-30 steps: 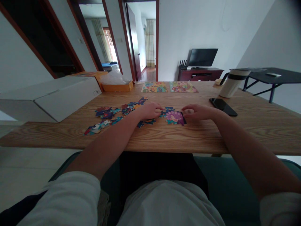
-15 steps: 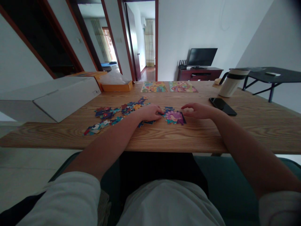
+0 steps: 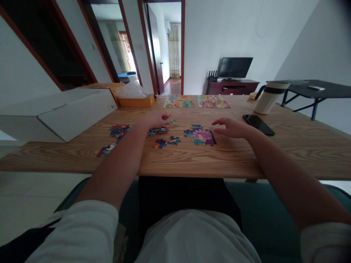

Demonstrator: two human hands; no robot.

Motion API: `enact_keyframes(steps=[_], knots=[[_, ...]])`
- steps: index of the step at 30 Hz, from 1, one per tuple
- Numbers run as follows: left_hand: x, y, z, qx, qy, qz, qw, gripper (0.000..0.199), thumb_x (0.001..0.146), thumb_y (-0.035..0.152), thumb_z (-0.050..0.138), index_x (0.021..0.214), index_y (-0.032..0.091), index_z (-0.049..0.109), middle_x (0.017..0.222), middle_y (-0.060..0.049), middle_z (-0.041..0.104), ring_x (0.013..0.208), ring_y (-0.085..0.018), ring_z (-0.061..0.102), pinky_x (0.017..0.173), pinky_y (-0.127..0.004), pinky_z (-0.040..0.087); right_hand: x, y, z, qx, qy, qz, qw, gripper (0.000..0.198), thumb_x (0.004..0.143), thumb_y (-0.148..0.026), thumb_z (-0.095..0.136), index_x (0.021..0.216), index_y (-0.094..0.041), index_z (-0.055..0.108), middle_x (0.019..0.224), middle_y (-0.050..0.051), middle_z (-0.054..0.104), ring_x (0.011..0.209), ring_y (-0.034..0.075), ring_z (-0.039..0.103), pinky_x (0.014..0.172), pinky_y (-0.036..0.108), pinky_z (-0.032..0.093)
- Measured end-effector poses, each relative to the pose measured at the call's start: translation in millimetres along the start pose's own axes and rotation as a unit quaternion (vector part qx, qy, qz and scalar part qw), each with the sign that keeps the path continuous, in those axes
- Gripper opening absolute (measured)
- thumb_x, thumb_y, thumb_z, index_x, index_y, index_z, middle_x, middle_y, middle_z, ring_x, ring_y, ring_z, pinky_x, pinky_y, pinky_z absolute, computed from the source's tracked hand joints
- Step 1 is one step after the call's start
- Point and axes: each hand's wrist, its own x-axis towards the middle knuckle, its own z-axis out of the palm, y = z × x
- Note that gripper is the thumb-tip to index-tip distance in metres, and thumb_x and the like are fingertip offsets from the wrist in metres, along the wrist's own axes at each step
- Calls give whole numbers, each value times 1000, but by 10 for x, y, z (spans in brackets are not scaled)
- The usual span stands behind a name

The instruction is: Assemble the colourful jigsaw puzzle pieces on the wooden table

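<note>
My hands are well apart over the bench (image 3: 192,160). My left hand (image 3: 155,119) reaches to the far end of the loose puzzle pieces (image 3: 158,130), fingers bent down by a small piece there; I cannot tell whether they are closed on it. My right hand (image 3: 230,128) is loosely curled with a gap between thumb and fingers, holding nothing, just beside the right edge of the joined puzzle section (image 3: 203,136).

That section lies flat on the bench between my hands, nearer the right: a purple figure with blue and teal pieces around it and a dark strip along its right side. To its left, near the bench's front edge, lie a small blue-and-yellow piece group (image 3: 174,140) and, just beside it, a dark blue and orange one (image 3: 159,143). More pieces (image 3: 120,130) spread on the other side of my left forearm, which hides part of them.

Past the puzzle, two colourful picture sheets (image 3: 179,101) lie side by side at the far edge. Left of them is an orange tray (image 3: 137,102) with clear plastic in it, next to a long white box (image 3: 79,109). On my right are a black phone (image 3: 259,124), face up, and, behind it, an upright white cup (image 3: 271,98) with a dark band.
</note>
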Motion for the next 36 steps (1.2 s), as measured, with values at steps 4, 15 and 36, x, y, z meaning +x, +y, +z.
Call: enact_keyframes(steps=[4, 15, 36], knots=[[2, -248, -22, -1, -88, -60, 994, 53, 84, 59, 66, 126, 28, 73, 122, -4, 75, 107, -25, 68, 90, -29, 50, -1, 6, 7, 1, -4, 7, 1000, 43, 92, -47, 57, 127, -23, 69, 129, 11, 71, 117, 32, 66, 100, 46, 53], [-8, -327, -49, -66, -31, -79, 994, 47, 83, 35, 71, 128, 25, 71, 124, -4, 75, 106, -22, 70, 88, -24, 51, 10, 37, 11, 8, -21, 8, 1000, 44, 92, -48, 58, 128, -24, 69, 128, 11, 71, 117, 32, 66, 100, 46, 53], [-19, -323, -14, -86, -44, -62, 993, 57, 78, 47, 75, 130, 25, 68, 112, -4, 77, 97, -22, 70, 76, -25, 51, 19, 42, 28, 46, -56, 14, 997, 46, 93, -48, 57, 129, -22, 68, 116, 11, 76, 104, 29, 72, 92, 42, 57]])
